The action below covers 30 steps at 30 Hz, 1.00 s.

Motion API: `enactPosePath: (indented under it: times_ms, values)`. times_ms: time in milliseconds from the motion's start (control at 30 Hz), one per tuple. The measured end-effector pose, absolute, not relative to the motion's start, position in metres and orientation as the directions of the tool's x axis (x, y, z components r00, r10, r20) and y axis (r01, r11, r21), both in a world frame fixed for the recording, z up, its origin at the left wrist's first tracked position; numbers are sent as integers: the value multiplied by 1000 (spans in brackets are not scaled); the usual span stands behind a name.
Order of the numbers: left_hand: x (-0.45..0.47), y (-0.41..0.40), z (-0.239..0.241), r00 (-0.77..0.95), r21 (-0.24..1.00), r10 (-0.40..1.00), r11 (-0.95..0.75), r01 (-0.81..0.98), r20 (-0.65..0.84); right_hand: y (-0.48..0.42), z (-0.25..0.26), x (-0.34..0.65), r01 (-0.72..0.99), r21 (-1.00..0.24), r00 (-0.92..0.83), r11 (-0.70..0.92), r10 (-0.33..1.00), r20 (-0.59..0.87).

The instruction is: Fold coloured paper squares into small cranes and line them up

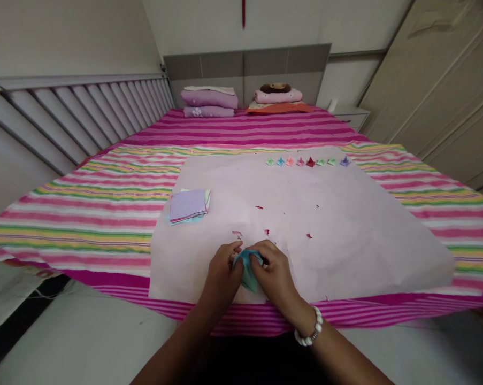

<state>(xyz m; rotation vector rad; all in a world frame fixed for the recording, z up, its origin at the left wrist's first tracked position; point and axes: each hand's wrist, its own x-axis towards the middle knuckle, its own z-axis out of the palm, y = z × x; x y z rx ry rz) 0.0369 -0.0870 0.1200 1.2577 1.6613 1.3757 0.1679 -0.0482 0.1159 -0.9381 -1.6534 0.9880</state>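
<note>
Between my two hands is a teal piece of folded paper, partly hidden by my fingers. My left hand pinches its left side, and my right hand pinches its upper right side. A beaded bracelet circles my right wrist. Both hands are above the near edge of a large pale paper sheet. Ahead and to the left lies a stack of square coloured papers, lilac on top. A row of small folded paper pieces in several colours stands at the sheet's far right.
Small red scraps lie scattered on the sheet. Beneath it is a bed with a striped cover. Folded purple bedding and a pink pile sit by the headboard. A slatted rail runs along the left.
</note>
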Motion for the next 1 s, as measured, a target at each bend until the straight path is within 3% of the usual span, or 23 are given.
enactPosePath:
  times_ms: [100,233,300,433,600,800,867,1000]
  values:
    - [34,-85,123,-288,985,956,-6,172,56,-43,112,170,-16,-971,-232,237,944,234]
    - [29,-83,126,-191,983,965,163,-89,-178,-37,107,174,-212,-975,-259,-74,966,-17]
    - [26,-83,127,-133,954,962,206,-219,-239,-36,106,175,-276,-949,-267,-155,961,-79]
    - [21,-83,129,-4,865,968,222,-449,-251,-35,110,176,-389,-883,-352,-264,928,-122]
    - [20,-85,129,-25,770,959,210,-603,-281,-37,116,177,-457,-848,-432,-268,900,-52]
    - [22,-87,130,50,785,958,260,-562,-281,-36,111,179,-294,-943,-350,-159,935,-48]
    - [22,-88,130,25,853,960,260,-452,-279,-36,109,179,-250,-954,-332,-165,940,-76]
    - [22,-88,127,-182,972,963,168,-165,-198,-40,109,176,-251,-945,-370,-209,923,-106]
